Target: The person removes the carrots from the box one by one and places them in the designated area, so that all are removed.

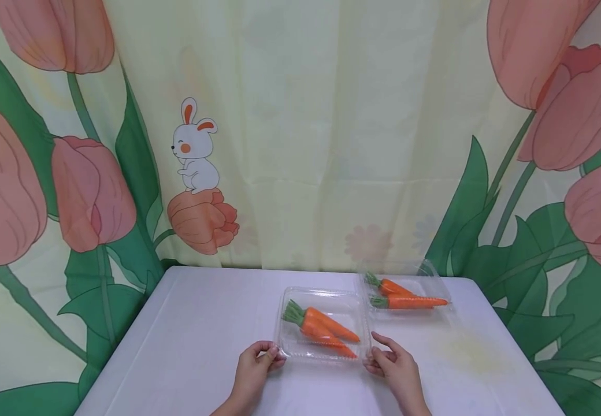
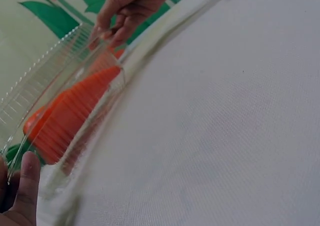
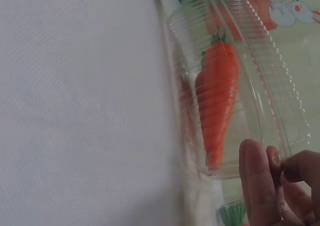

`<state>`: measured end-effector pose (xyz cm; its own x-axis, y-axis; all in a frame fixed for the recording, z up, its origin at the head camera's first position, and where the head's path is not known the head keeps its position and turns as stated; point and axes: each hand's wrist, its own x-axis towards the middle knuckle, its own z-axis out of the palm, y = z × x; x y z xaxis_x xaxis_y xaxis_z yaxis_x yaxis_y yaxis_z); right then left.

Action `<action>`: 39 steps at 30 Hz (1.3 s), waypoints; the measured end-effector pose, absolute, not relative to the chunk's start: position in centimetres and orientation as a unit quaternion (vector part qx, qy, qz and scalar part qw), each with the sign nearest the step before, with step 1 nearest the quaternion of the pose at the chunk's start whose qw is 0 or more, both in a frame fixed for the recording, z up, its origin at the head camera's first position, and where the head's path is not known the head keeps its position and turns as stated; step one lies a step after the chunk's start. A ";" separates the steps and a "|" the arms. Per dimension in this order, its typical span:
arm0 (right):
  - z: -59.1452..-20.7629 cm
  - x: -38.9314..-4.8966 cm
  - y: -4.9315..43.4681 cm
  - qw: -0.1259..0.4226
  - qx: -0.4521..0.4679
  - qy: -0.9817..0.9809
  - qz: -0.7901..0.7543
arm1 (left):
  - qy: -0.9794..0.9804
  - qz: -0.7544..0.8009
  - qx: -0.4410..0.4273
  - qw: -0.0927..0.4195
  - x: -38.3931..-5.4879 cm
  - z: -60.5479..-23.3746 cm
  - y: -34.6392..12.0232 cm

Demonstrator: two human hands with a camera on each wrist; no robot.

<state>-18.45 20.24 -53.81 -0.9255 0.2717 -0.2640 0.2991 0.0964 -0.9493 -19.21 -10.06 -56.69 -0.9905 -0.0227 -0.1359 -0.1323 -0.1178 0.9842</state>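
A clear plastic clamshell box (image 1: 323,292) lies in front of me at the middle of the table, with two orange carrots (image 1: 331,325) inside, their green tops to the left. At its front left corner my left hand (image 1: 252,370) pinches the rim between thumb and fingers. On the opposite front corner my right hand (image 1: 398,370) holds the rim, its index finger reaching along the side. The left wrist view shows the thumb (image 2: 29,178) against the ribbed wall. In the right wrist view a carrot (image 3: 218,100) shows through the plastic.
A second clear box (image 1: 432,283) with two carrots (image 1: 410,301) sits at the back right, close beside the first. Both stand on a white-covered table (image 1: 196,323). Behind its far edge hangs a curtain (image 1: 290,144) printed with tulips and a rabbit.
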 end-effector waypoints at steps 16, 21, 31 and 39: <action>-53.8 -18.7 20.2 0.025 0.188 0.742 -0.643 | 0.637 0.757 -0.119 0.090 -20.7 -55.4 -11.4; -53.7 -18.6 20.2 0.024 0.185 0.742 -0.644 | 0.644 0.752 -0.122 0.066 -22.0 -55.4 -11.7; -53.5 -18.5 20.4 0.029 0.184 0.745 -0.641 | 0.678 0.728 -0.065 0.071 -24.8 -54.9 -12.0; -53.4 -18.0 20.5 0.042 0.190 0.747 -0.636 | 0.683 0.722 -0.059 0.090 -25.2 -55.3 -11.6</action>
<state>-17.98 20.52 -53.43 -0.9243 0.2311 -0.3038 0.3367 0.1187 -0.9341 -25.25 -11.56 -55.25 -0.9768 0.0490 -0.2086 -0.2110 -0.0506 0.9762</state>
